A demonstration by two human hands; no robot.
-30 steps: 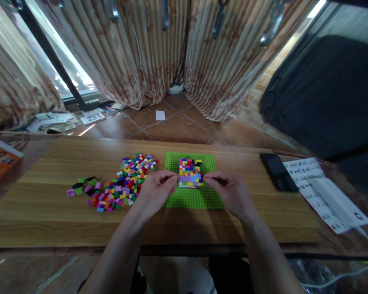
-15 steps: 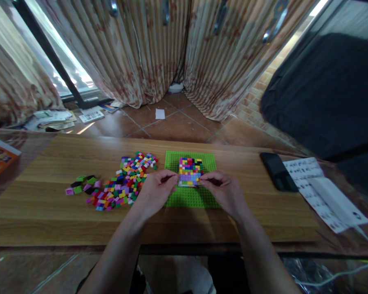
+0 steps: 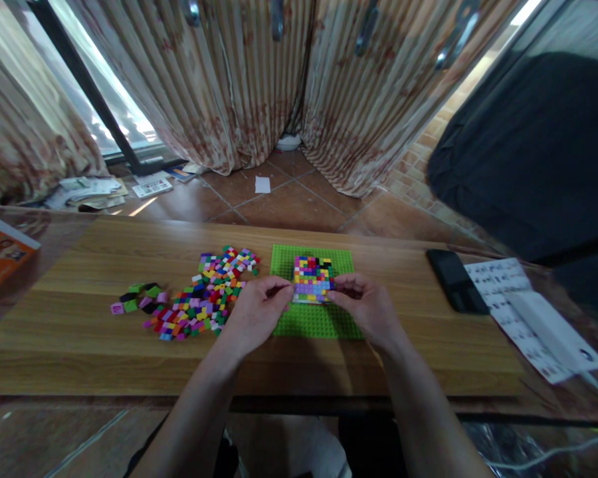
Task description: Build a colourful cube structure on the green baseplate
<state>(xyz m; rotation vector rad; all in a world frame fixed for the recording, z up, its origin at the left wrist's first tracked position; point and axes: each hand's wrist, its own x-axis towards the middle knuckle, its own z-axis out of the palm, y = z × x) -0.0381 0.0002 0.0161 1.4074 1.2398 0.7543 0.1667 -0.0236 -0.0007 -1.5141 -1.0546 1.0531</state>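
Note:
A square block of many-coloured building bricks (image 3: 313, 273) sits on the green studded baseplate (image 3: 313, 325) at the middle of the table. Across its near part run light purple and blue bricks. My left hand (image 3: 256, 311) is closed at the block's left edge, thumb and index finger together against it. At the right edge, my right hand (image 3: 367, 309) grips the block between thumb and bent fingers. Whether either hand also holds a single small brick cannot be made out. A heap of loose bricks (image 3: 206, 299) lies left of my left hand.
A smaller group of green, pink and black bricks (image 3: 137, 299) lies at the left of the wooden table (image 3: 80, 345). To the right are a black phone (image 3: 456, 282) and a printed sheet (image 3: 528, 318). An orange box or booklet (image 3: 2, 255) is at the far left.
The view has shifted slightly. My right hand's fingers have moved a little along the block's right edge, away from me. My left hand stays at the left edge.

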